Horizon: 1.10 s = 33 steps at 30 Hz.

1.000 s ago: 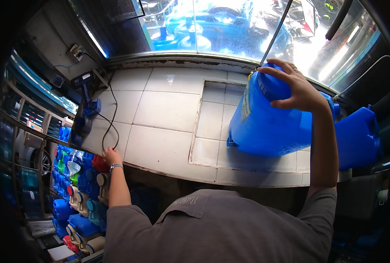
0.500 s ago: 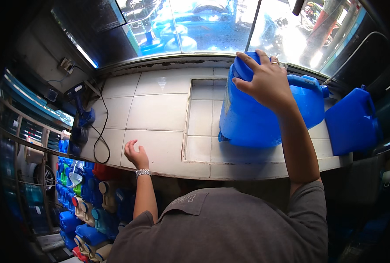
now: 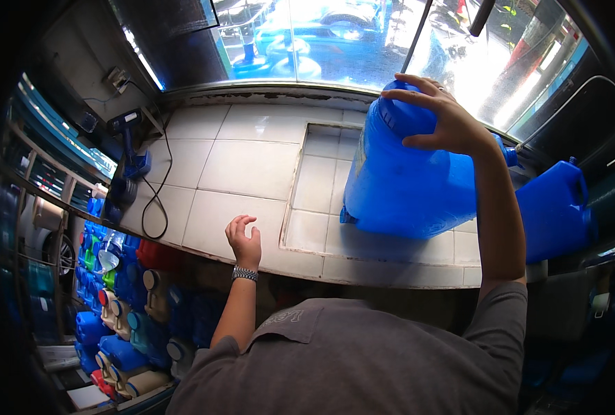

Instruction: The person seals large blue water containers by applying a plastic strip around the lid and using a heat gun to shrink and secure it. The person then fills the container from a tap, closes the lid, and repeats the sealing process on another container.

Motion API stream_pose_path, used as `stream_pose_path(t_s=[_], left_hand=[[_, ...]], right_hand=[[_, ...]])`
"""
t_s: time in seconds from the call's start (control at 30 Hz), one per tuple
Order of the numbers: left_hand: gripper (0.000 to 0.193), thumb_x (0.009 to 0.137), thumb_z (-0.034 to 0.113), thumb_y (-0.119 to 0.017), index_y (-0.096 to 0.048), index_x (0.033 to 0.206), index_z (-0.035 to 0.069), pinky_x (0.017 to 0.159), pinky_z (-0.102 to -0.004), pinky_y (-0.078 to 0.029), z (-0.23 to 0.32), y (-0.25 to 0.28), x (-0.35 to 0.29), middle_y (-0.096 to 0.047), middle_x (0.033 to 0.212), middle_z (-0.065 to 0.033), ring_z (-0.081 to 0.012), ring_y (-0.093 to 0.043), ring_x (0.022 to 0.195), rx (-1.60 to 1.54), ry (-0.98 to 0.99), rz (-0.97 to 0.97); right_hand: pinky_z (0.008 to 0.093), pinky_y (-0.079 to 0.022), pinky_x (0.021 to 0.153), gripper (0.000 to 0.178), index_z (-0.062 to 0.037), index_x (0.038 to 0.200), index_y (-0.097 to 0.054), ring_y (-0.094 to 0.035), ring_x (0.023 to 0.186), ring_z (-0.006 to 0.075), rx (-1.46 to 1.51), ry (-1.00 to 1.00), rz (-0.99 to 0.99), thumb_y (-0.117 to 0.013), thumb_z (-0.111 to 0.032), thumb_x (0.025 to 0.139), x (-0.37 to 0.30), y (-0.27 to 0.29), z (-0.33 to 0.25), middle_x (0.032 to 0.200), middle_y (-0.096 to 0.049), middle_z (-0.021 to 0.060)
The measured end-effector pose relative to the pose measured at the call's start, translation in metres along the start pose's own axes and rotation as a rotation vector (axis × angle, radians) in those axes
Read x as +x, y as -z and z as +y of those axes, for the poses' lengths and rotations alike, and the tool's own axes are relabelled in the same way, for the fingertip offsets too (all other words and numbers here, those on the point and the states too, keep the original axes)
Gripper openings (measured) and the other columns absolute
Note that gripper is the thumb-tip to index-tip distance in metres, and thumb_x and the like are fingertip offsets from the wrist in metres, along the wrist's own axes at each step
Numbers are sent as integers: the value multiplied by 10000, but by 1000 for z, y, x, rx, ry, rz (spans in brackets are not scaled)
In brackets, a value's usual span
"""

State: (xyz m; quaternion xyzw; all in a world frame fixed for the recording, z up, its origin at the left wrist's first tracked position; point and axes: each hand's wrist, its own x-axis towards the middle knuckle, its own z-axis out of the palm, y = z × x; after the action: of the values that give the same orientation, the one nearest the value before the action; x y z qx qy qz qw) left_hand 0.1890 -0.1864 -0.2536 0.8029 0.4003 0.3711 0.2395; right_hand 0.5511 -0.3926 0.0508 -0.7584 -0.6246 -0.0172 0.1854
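A large blue water container (image 3: 404,187) stands upright on the white tiled counter, with a small spigot (image 3: 347,216) low on its left side. On its top sits a wide blue screw cap (image 3: 408,114). My right hand (image 3: 453,117) reaches over the container with fingers and thumb curved round that cap. Above the counter's front edge, my left hand (image 3: 244,242) holds nothing; its fingers are loosely bent and apart. A recessed tiled area (image 3: 311,187) lies between my left hand and the container.
More blue jugs stand right of the container, one a flat blue jerrycan (image 3: 556,207). At the counter's left end are a blue handheld device (image 3: 131,142) and its black cable (image 3: 157,218). Several coloured jugs (image 3: 117,332) are stacked below left. A window (image 3: 321,48) lines the back.
My left hand has moved right and closer to the container. My right hand has shifted over the cap, its fingers more curved. The view has turned slightly.
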Motion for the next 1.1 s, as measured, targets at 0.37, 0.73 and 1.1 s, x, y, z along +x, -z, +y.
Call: stream_pose_path(t_s=[0.37, 0.73, 1.1], left_hand=[[202, 730, 2, -606, -646, 908, 89, 978, -406, -388, -28, 7, -34, -595, 1069, -83, -281, -479, 1101, 27, 50, -21], [207, 736, 1, -594, -648, 914, 91, 989, -401, -383, 18, -29, -7, -600, 1086, -86, -282, -478, 1119, -98, -115, -90], [193, 745, -2, -582, -645, 910, 77, 983, -388, -389, -1, -13, -22, -617, 1058, -89, -275, -506, 1090, -119, -66, -138]], right_hand=[[577, -353, 1041, 663, -370, 1350, -495, -339, 1335, 436, -204, -124, 48, -648, -484, 715, 0, -21, -24, 1479, -363, 136], [647, -265, 1043, 685, -322, 1409, -433, -300, 1337, 497, -466, -644, 26, -604, -558, 789, 29, -38, -83, 1468, -330, 231], [577, -283, 1083, 757, -389, 1314, -528, -298, 1354, 414, -115, -64, -59, -759, -410, 594, 6, -12, -13, 1483, -355, 94]])
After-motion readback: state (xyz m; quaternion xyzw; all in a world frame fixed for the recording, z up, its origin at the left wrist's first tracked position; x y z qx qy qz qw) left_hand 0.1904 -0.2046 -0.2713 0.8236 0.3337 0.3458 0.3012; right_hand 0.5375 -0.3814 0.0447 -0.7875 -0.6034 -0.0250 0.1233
